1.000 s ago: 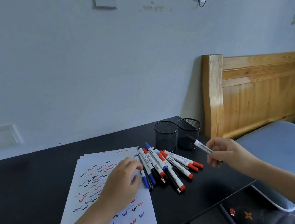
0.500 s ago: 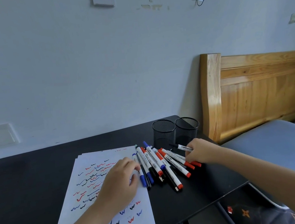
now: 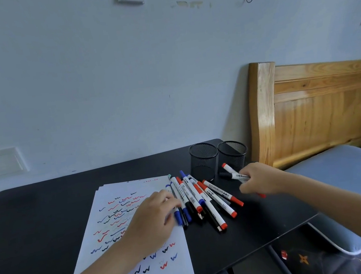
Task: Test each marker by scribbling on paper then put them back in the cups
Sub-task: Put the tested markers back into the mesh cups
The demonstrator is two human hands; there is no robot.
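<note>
markers [image 3: 202, 200] lie in a loose pile on the black table [image 3: 37, 222], between the scribbled paper [image 3: 124, 187] and the two mesh cups [image 3: 204, 160]. in the head view both cups look empty, so i judge the testing well along, given the many red, blue and black squiggles, and the putting back not yet begun. my left hand [image 3: 151, 222] lies palm down on the paper, fingertips touching the nearest markers, while my right hand [image 3: 261, 180] pinches a red-capped marker [image 3: 232, 172] just in front of the cups; the barrels carry print and barcodes, too small to read.
</note>
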